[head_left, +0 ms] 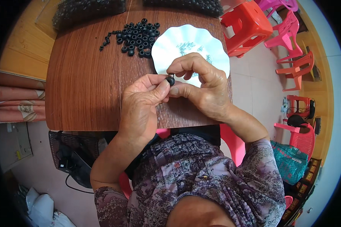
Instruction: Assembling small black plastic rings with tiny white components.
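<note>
Between my two hands, just above the near side of the plate, is a small round black piece (170, 80) with a darker part standing up from its top. My left hand (143, 95) pinches it from the left with thumb and forefinger. From the right, the fingers of my right hand (202, 84) close on its upper part, with the thumb beside its lower side. A white plate (165, 43) with a wavy rim and a grey-green pattern lies under my right hand. Left of the plate is a pile of small black rings (134, 37), with several smaller black bits (105, 41) trailing off.
Two clear bags of black pieces (89, 11) (183, 5) lie along the table's far edge. Red stools (246, 28) and pink chairs (286, 36) stand to the right of the wooden table (79, 83). A black basket (70, 151) sits low at left.
</note>
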